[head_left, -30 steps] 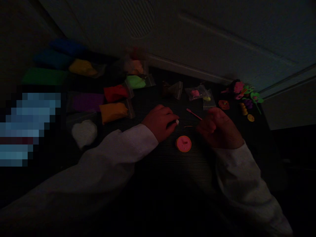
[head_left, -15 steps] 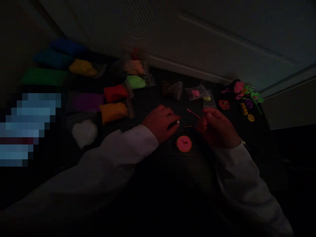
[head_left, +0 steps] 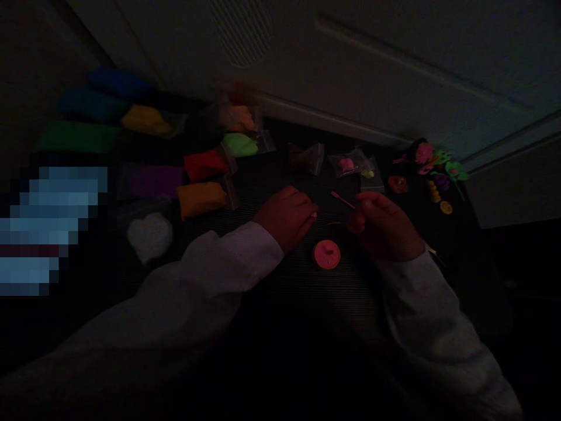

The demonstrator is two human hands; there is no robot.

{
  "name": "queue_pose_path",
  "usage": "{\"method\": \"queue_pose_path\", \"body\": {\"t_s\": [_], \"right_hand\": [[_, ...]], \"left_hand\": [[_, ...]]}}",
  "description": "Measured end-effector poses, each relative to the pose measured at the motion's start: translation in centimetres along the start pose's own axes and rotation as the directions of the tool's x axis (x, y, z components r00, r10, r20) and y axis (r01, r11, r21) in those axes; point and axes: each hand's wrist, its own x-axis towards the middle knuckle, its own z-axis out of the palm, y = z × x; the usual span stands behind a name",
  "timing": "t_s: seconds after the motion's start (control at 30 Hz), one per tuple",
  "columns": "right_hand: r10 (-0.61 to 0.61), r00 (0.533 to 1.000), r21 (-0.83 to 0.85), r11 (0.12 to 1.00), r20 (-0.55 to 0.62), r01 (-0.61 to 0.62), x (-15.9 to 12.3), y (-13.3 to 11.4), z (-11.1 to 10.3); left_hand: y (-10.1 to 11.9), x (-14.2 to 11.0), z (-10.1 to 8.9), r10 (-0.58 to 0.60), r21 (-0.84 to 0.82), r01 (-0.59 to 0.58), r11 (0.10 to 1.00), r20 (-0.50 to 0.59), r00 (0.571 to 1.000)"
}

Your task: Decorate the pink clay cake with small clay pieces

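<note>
My left hand pinches a small white piece of clay between thumb and fingertips. My right hand is closed in a pinch a little above the table; whatever its fingers hold is too dark and small to make out. A pink modelling tool runs up to the right fingers, its far end hidden behind them. Between the hands lies a thin, light strand. Just in front of them sits a round pink clay disc with an orange rim, bearing a small raised bit on top.
Bags of coloured clay cover the left side, among them an orange bag, a red bag and a white bag. Small bags lie behind the hands. Finished clay flowers stand at the back right, by the wall.
My left fingers have closed more tightly around the white piece. My right hand has shifted slightly left, uncovering a thin light object by its wrist. The pink disc stays put.
</note>
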Motion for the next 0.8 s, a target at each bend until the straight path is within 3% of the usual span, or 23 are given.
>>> {"method": "queue_pose_path", "body": {"t_s": [0.27, 0.8], "right_hand": [[-0.008, 0.998, 0.024, 1.000, -0.056, 0.010, 0.19, 0.22, -0.05], [0.245, 0.966, 0.162, 0.960, -0.085, -0.229, 0.75, 0.24, -0.85]], "left_hand": [[0.07, -0.08, -0.08, -0.014, -0.014, 0.014, 1.000, -0.007, 1.000], [0.00, -0.11, 0.01, -0.020, -0.039, 0.020, 0.999, 0.008, 1.000]]}}
